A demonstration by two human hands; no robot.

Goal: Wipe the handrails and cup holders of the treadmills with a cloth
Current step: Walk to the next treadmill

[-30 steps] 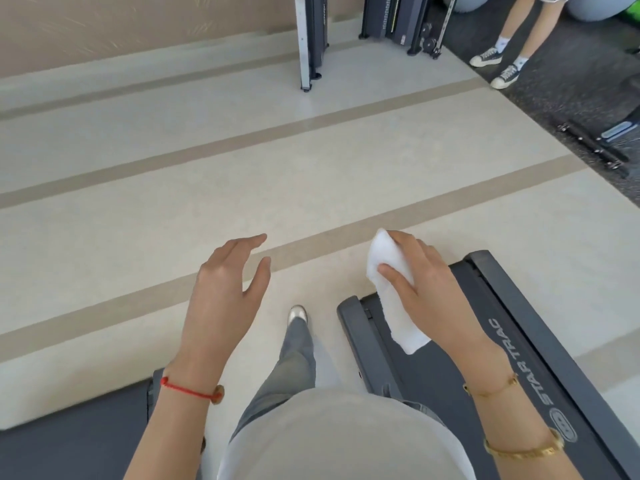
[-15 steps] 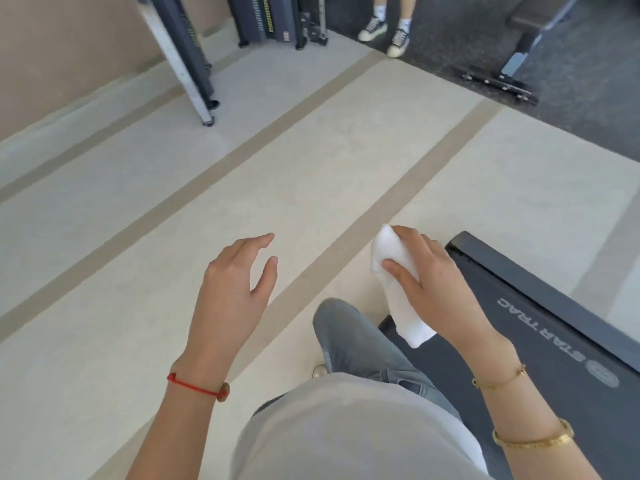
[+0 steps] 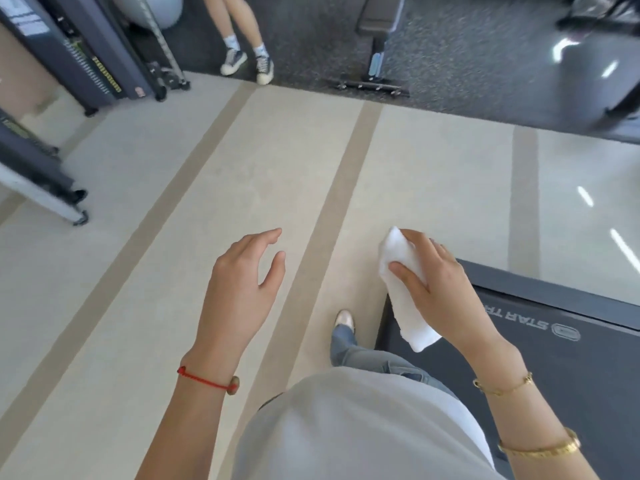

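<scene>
At the upper left of the frame stands a dark weight machine (image 3: 86,60), and near it, at the top, are another person's legs in sneakers (image 3: 246,64). A bench (image 3: 375,39) sits to the right of them on the dark floor.

Lower down, left of the middle, the left hand (image 3: 239,292) hangs in the air over the pale floor (image 3: 156,271). Its fingers are loose and a bit spread, and it holds nothing. A red string bracelet (image 3: 204,380) is on that wrist.

Right of the middle, the right hand (image 3: 438,292) holds the white cloth (image 3: 407,296) — thumb on one side, fingers curled over the other. The cloth is folded long, running from upper left down to lower right.

At the lower right lies the dark deck of a treadmill (image 3: 561,375), marked STAR TRAC. The cloth hangs over its near corner, not touching. No handrail or cup holder shows here — they are probably further right, out of the frame. The cloth hand is the nearer one, so it would likely reach them first.
</scene>
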